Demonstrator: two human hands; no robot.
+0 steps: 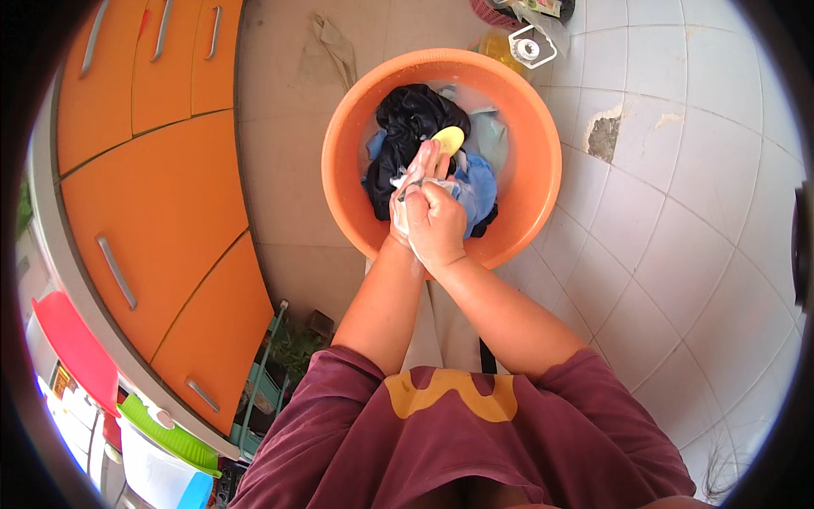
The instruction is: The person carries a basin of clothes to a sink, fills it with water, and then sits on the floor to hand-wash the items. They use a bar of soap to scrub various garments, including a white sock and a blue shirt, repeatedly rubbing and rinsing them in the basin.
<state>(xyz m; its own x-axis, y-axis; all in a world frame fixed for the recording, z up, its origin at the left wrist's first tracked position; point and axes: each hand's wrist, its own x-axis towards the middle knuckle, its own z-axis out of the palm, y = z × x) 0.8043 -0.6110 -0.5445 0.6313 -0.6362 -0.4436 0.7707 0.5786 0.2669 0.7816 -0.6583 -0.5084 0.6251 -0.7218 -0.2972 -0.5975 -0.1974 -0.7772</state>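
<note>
Over an orange basin (337, 170) my two hands are close together. My left hand (424, 161) has its fingers stretched out, with white suds and a wet cloth against its palm. My right hand (439, 222) is closed in a fist on the cloth, pressed against the left palm and wrist. Light blue cloth (480, 188) hangs beside the right hand. Just beyond the left fingertips is a yellow oval piece that looks like a bar of soap (448, 139). Black clothing (415, 110) and pale green cloth (489, 140) lie in cloudy water in the basin.
Orange cabinets (153, 212) with metal handles stand at left. A white tiled wall (661, 195) rises at right. Behind the basin is a bottle of yellow liquid (502, 49). A beige cloth (335, 49) lies on the floor. A green rack (263, 382) stands lower left.
</note>
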